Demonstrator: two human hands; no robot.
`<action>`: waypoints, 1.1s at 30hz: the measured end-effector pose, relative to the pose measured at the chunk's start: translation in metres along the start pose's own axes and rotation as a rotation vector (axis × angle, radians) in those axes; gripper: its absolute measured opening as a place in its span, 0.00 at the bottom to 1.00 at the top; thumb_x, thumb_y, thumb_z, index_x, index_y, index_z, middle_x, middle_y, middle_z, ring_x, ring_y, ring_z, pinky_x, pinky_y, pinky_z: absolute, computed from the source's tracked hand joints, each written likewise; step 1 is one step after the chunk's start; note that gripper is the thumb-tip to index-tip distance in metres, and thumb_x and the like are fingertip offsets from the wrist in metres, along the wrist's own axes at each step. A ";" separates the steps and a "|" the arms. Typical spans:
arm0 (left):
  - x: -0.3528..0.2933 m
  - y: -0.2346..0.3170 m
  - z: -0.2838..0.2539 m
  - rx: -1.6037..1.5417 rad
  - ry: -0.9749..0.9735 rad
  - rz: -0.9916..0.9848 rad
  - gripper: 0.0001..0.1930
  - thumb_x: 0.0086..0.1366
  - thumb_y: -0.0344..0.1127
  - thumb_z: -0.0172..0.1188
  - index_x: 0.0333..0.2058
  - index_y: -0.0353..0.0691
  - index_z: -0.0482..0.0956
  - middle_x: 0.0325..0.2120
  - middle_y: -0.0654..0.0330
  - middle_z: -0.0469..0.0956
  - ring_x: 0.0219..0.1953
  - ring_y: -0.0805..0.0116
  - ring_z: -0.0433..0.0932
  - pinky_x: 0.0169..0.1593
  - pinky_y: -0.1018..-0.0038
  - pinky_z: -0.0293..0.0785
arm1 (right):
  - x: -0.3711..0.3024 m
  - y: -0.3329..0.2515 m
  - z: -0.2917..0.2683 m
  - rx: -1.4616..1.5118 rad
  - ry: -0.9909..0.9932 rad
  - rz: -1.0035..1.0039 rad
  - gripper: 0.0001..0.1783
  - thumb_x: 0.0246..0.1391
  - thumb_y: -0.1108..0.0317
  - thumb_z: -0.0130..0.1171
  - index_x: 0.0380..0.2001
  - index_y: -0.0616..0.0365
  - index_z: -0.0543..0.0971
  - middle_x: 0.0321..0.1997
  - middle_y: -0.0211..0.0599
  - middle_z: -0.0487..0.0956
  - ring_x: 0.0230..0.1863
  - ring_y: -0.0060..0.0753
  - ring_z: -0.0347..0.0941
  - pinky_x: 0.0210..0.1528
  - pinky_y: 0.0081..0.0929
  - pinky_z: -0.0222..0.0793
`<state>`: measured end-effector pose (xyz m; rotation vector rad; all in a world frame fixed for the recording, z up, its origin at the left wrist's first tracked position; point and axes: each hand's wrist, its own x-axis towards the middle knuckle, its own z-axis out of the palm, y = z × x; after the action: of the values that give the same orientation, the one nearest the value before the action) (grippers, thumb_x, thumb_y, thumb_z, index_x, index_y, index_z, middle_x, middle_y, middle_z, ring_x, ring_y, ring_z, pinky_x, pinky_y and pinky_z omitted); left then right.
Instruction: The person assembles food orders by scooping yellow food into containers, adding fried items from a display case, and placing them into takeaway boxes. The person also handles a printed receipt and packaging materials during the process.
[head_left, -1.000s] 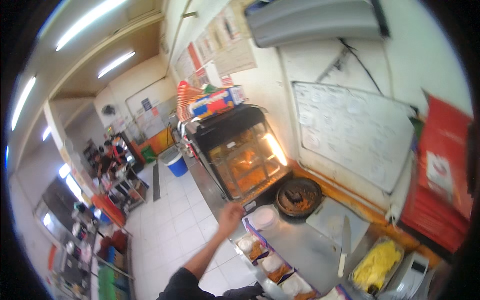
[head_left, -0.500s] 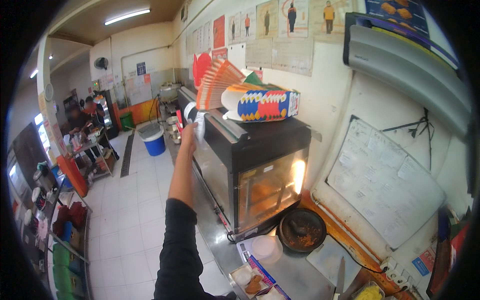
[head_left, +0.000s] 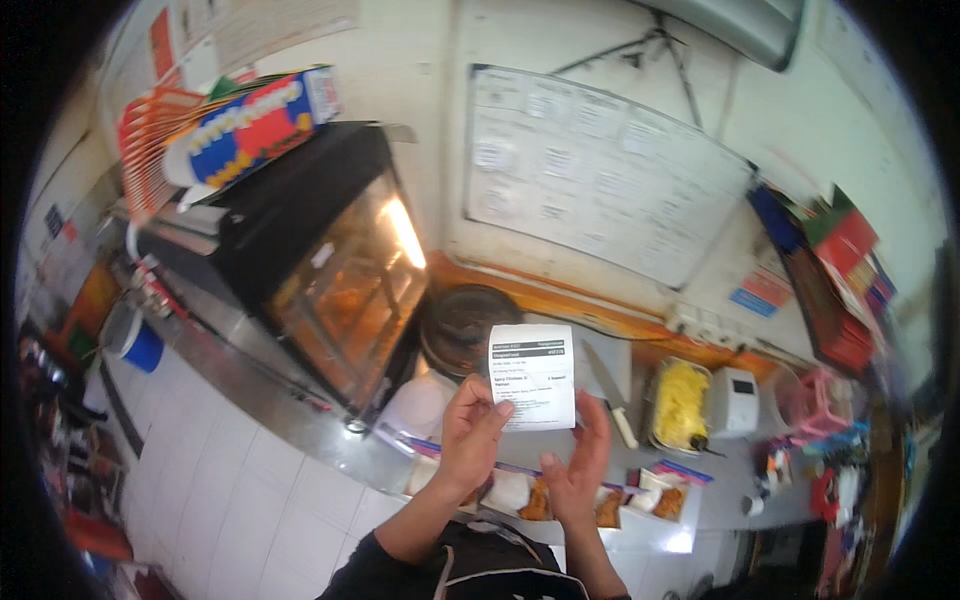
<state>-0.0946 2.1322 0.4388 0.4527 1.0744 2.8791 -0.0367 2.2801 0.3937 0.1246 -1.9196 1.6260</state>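
Note:
My left hand (head_left: 470, 440) pinches a printed white paper slip (head_left: 532, 380) at its lower left, thumb on the front, and holds it up over the counter. By the slip's lower right edge is my right hand (head_left: 582, 475), its thumb and fingers apart; whether a fingertip touches the paper I cannot tell. Below and behind the hands, along the counter's near edge, stand several open boxes with white rice and pieces of fried chicken (head_left: 537, 500). Part of the dark stone mortar (head_left: 470, 320) and the cutting board behind the slip are covered by it.
A lit glass food warmer (head_left: 345, 290) stands at left, with colourful folded cartons (head_left: 245, 130) on top. Right of the slip lie a knife (head_left: 622, 425), a tray of yellow shreds (head_left: 680, 405) and a small white device (head_left: 738, 402). A whiteboard (head_left: 600, 180) hangs behind.
One arm was stretched out to the left beside the warmer, its hand at a white paper there. Now both hands are in front of me with the slip, and the view has turned right.

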 end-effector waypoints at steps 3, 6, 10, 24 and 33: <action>0.001 -0.019 0.022 0.017 -0.057 -0.036 0.06 0.66 0.27 0.57 0.40 0.39 0.70 0.39 0.62 0.77 0.44 0.75 0.75 0.50 0.74 0.71 | 0.020 -0.021 -0.011 0.349 -0.113 0.117 0.22 0.55 0.75 0.61 0.53 0.67 0.74 0.53 0.43 0.76 0.52 0.31 0.72 0.54 0.31 0.67; 0.008 -0.021 0.034 -0.043 -0.106 -0.249 0.15 0.68 0.33 0.55 0.51 0.36 0.68 0.47 0.52 0.76 0.51 0.63 0.76 0.55 0.63 0.73 | 0.013 -0.027 -0.033 0.500 -0.093 0.291 0.13 0.59 0.75 0.59 0.46 0.67 0.79 0.44 0.35 0.80 0.45 0.24 0.74 0.49 0.25 0.68; 0.024 -0.029 0.058 -0.168 -0.232 -0.511 0.28 0.70 0.42 0.51 0.62 0.32 0.60 0.57 0.40 0.70 0.56 0.50 0.74 0.60 0.54 0.72 | 0.000 -0.021 -0.062 0.427 -0.158 0.347 0.12 0.59 0.73 0.60 0.45 0.67 0.79 0.41 0.34 0.81 0.41 0.20 0.73 0.46 0.21 0.69; 0.026 -0.038 0.110 -0.340 -0.288 -0.622 0.29 0.72 0.44 0.47 0.63 0.31 0.59 0.61 0.40 0.65 0.58 0.50 0.72 0.62 0.53 0.68 | 0.020 0.206 -0.310 -0.922 0.129 0.160 0.12 0.53 0.73 0.57 0.41 0.63 0.79 0.38 0.48 0.81 0.40 0.47 0.78 0.43 0.35 0.72; 0.012 -0.021 0.131 -0.303 -0.260 -0.591 0.32 0.70 0.47 0.48 0.66 0.35 0.55 0.65 0.36 0.58 0.61 0.46 0.68 0.65 0.47 0.62 | 0.025 0.305 -0.395 -1.293 -0.085 0.690 0.21 0.49 0.67 0.60 0.48 0.59 0.76 0.45 0.56 0.79 0.48 0.60 0.75 0.52 0.50 0.70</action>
<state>-0.0703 2.2326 0.5221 0.3927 0.5863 2.3205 -0.0394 2.7245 0.1658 -1.0784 -2.8543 0.3776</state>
